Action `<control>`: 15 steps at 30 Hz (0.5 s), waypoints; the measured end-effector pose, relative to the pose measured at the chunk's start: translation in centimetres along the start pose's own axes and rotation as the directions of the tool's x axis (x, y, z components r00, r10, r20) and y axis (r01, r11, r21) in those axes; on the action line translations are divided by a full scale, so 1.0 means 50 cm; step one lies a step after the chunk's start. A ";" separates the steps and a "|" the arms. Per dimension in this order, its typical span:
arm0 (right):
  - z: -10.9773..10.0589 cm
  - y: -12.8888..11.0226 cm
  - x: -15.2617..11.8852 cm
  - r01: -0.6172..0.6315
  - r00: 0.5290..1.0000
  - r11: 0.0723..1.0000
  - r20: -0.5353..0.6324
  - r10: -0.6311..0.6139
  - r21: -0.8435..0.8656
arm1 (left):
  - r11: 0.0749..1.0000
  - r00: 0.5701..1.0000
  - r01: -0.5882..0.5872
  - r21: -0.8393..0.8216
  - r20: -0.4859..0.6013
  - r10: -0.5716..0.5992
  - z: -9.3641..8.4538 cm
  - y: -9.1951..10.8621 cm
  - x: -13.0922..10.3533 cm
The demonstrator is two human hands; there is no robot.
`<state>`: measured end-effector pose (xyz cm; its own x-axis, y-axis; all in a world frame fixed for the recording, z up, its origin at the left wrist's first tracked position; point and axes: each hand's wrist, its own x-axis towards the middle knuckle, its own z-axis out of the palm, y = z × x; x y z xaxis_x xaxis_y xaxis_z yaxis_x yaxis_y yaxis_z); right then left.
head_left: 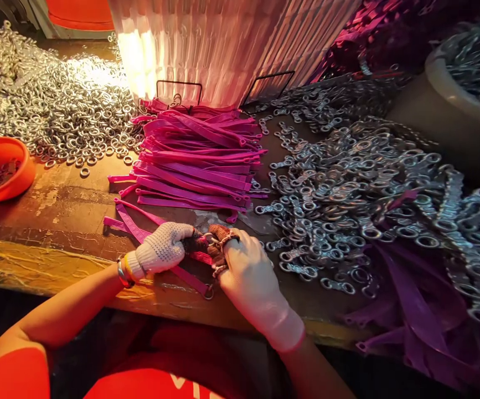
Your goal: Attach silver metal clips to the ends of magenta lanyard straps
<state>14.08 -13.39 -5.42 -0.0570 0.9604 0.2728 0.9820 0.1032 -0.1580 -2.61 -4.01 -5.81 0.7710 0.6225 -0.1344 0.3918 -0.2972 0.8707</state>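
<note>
A magenta strap (181,265) lies flat on the worn wooden table (65,221), close to its near edge, running from the upper left down to a small metal ring (208,292) at its lower end. Both gloved hands meet over the middle of this strap. The left hand (163,247) comes in from the left with the forearm low across the table edge, wrist banded by a bracelet (122,273), palm down, its dark-tipped fingers pinched on the strap and a bit of metal hardware (211,240). The right hand (246,271) reaches in from below right, wrist bent, back of the hand upward, its brown-tipped fingers (222,233) curled tight on the same hardware, so the two hands touch fingertip to fingertip. What exactly the hardware is cannot be told; the fingers cover it.

Just beyond the hands a few loose straps (129,219) lie splayed, and behind them sits a thick stack of magenta straps (198,160). To the right spreads a heap of linked metal rings (368,194), some with purple straps (409,299) attached. To the far left lies a pile of plain rings (65,111), with an orange bowl (19,172) near it at the table's left edge. A ribbed, brightly lit panel (223,44) stands behind the stack.
</note>
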 end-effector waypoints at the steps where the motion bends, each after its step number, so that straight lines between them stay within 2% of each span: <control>1: -0.006 -0.003 0.003 -0.008 0.999 1.000 0.046 0.008 -0.006 | 1.000 1.000 0.001 -0.030 -0.019 -0.001 0.000 -0.003 0.000; 4: -0.014 -0.013 0.016 -0.068 0.968 0.994 0.238 0.086 -0.081 | 0.999 0.996 -0.037 -0.010 -0.077 0.036 0.006 -0.014 -0.002; 6: -0.009 -0.018 0.021 -0.088 0.939 0.987 0.321 0.127 -0.132 | 0.998 0.994 -0.056 0.040 -0.089 0.059 0.013 -0.021 -0.006; 8: 0.001 -0.019 0.021 -0.031 0.937 0.988 0.339 0.081 -0.148 | 0.994 0.994 -0.053 0.093 -0.087 0.062 0.018 -0.025 -0.008; 12: 0.013 -0.015 0.014 0.137 0.942 0.983 0.323 -0.091 -0.122 | 0.990 0.999 -0.018 0.137 -0.032 0.022 0.021 -0.014 -0.006; 15: 0.000 -0.010 0.016 0.134 0.921 0.981 0.382 -0.072 -0.138 | 0.993 1.000 0.010 0.117 0.002 -0.011 0.012 0.002 0.001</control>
<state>13.52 -12.70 -5.10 -0.1923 0.9763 -0.0996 0.9808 0.1945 0.0125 -2.21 -4.45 -6.03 0.7676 0.6245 -0.1445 0.4560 -0.3736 0.8078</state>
